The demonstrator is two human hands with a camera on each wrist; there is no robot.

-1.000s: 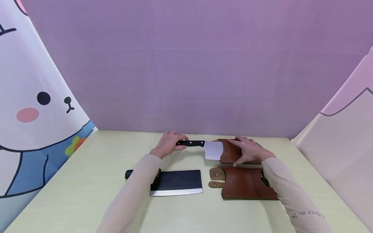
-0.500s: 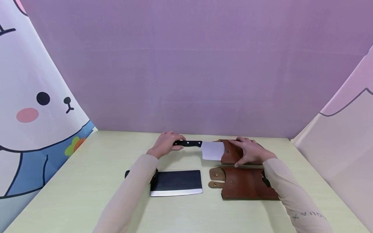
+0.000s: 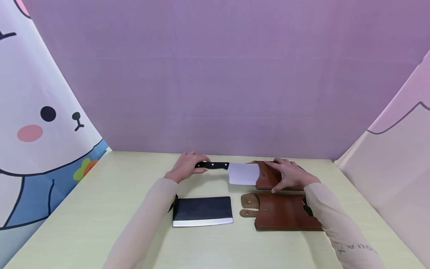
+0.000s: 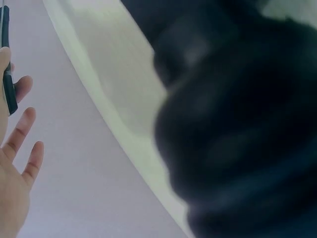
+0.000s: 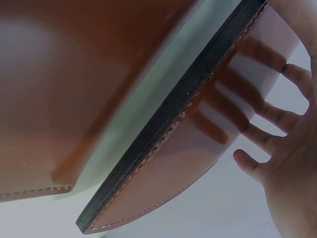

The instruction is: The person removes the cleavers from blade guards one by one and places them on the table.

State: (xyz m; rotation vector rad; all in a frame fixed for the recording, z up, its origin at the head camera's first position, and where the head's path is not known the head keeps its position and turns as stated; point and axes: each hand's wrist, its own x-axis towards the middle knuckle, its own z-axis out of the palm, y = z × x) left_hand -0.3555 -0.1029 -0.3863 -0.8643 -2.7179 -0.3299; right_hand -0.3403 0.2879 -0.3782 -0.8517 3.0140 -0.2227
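Observation:
My left hand point(image 3: 186, 166) pinches the black riveted handle of a cleaver point(image 3: 243, 174) between thumb and fingers. In the left wrist view the handle point(image 4: 9, 91) shows at the left edge, two fingers spread away from it. The front of the cleaver's bright blade is inside a brown leather sheath point(image 3: 265, 181). My right hand point(image 3: 291, 175) holds that sheath, thumb on its near edge and fingers over the far side. The right wrist view shows the sheath's stitched dark edge point(image 5: 163, 124), with the fingers reflected in the leather.
Nearer me lies a second, dark-bladed cleaver point(image 3: 203, 211), its handle hidden by my left forearm. Right of it is a larger brown leather sheath point(image 3: 285, 213) with two unfastened straps point(image 3: 249, 213). A purple backdrop point(image 3: 215, 82) rises behind the pale table point(image 3: 208, 248).
The left hand has moved left with the cleaver, and more of the blade shows outside the sheath. The right hand and its sheath have shifted very slightly right.

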